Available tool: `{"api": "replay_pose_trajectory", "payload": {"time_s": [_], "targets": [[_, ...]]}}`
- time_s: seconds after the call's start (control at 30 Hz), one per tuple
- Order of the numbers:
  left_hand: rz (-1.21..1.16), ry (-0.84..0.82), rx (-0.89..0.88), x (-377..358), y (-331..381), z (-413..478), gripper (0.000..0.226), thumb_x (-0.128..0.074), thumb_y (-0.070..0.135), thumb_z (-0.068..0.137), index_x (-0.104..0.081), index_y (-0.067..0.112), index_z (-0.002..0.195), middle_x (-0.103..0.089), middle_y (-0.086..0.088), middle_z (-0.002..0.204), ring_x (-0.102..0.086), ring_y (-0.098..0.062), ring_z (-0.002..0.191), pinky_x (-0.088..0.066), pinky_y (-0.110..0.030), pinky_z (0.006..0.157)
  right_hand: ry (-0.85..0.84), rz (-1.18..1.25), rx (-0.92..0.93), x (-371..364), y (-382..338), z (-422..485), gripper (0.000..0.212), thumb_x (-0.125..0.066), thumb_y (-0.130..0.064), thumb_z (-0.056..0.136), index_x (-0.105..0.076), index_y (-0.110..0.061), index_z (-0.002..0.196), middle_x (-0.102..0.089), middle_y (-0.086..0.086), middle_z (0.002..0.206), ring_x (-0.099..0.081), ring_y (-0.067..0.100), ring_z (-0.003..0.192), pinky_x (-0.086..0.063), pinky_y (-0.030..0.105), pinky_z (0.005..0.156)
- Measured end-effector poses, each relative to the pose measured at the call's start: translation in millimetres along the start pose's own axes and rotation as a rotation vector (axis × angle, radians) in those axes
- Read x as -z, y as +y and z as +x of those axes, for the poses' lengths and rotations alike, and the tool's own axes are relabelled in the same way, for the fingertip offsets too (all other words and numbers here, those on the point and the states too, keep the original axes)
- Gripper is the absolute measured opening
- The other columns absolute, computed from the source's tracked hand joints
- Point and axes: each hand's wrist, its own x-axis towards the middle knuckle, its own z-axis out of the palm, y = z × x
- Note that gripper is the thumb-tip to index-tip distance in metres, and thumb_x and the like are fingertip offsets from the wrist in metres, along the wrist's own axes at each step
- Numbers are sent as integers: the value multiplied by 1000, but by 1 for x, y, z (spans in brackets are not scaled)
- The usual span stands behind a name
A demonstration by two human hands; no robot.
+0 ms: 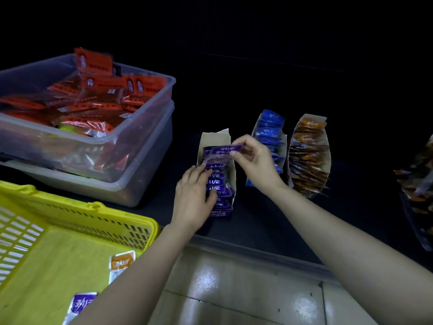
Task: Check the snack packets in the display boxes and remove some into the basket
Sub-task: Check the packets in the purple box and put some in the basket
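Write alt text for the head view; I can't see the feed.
The right hand pinches a purple packet at the far end of the purple display box while the left hand rests on the row of packets in it. A blue box and an orange box stand to the right; the yellow basket at lower left holds two packets.

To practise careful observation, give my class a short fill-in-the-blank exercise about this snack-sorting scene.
The right hand pinches a ____ packet. The left hand rests on packets in a cardboard box; the neighbouring box holds ____ ones. The ____ basket holds an orange packet.
Missing words: purple; blue; yellow.
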Motion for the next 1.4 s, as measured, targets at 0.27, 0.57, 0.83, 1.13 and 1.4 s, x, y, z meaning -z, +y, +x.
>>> {"api": "replay_pose_trajectory", "payload": {"time_s": [0.27,0.57,0.83,1.13,1.4], "targets": [[-48,135,-46,2,-2,-2,58,-67,16,83,-46,6,136,-43,-10,143,-40,-27,133,-38,-43,107,-33,-290,64,-15,25,-1,12,-64,-14,93,-73,-12,101,-68,2,100,-63,17,94,-53,35,84],[38,7,-94,-9,-6,4,67,-32,43,94,-25,15,154,-18,-2,163,-12,-21,150,-26,-44,116,18,-428,0,-22,39,1,22,-56,-15,97,-70,-16,114,-58,-1,99,-56,11,89,-47,23,77],[55,-24,-82,-16,-8,5,68,-21,48,94,-20,17,155,-13,1,164,0,-16,151,-17,-37,117,193,-413,-16,-30,41,15,13,-69,-20,89,-65,-16,100,-61,-3,96,-59,8,79,-55,34,72],[55,-39,-70,-19,-12,5,67,-25,46,95,-19,19,156,-12,3,164,1,-16,151,-21,-39,116,233,-430,-72,-31,43,21,11,-76,-21,83,-66,-15,84,-63,-4,84,-60,10,73,-55,36,71],[26,-74,-60,-16,-12,4,69,-21,51,94,-13,22,156,-5,5,164,7,-13,151,-23,-41,117,136,-205,-43,-19,33,17,8,-68,-15,90,-61,-11,88,-70,0,95,-66,11,89,-56,35,81]]}}
